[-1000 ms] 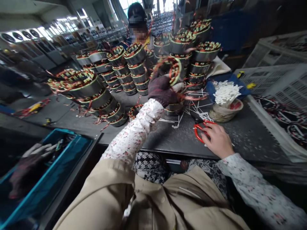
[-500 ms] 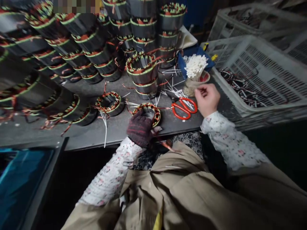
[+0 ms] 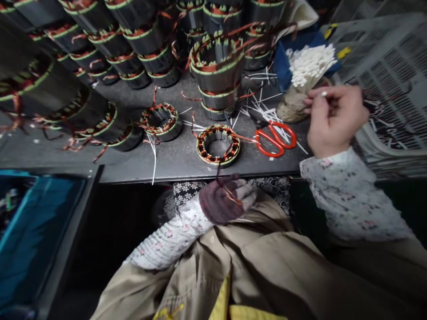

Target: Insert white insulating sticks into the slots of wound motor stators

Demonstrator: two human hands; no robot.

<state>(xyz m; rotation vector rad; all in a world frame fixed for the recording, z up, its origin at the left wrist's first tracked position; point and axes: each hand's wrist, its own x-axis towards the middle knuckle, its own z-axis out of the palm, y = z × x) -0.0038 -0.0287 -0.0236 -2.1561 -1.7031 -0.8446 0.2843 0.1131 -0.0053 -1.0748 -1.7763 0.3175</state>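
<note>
My right hand [image 3: 336, 118], bare, is closed in a pinch on a white cable tie [image 3: 324, 94]; only its small head shows. It is beside a bundle of white cable ties [image 3: 312, 64] standing in a wrapped holder [image 3: 291, 106]. My left hand [image 3: 228, 199], in a dark maroon glove with grey fingertips, lies below the table edge with fingers stretched out. Copper lead wires [image 3: 231, 195] lie across it from a wound stator ring [image 3: 218, 144] at the table's front. Red-handled scissors [image 3: 275, 138] lie right of that ring.
Another stator ring [image 3: 160, 121] lies to the left, and stacked stators [image 3: 216, 80] rise behind. Loose white ties [image 3: 260, 106] are scattered near the scissors. A blue box [image 3: 283, 66] and a white plastic crate [image 3: 393, 49] stand right. A teal bin [image 3: 50, 222] is lower left.
My left hand has left the stator ring and come down below the table edge, under its wires. My right hand has lifted slightly, and a white tie head now shows between its fingertips.
</note>
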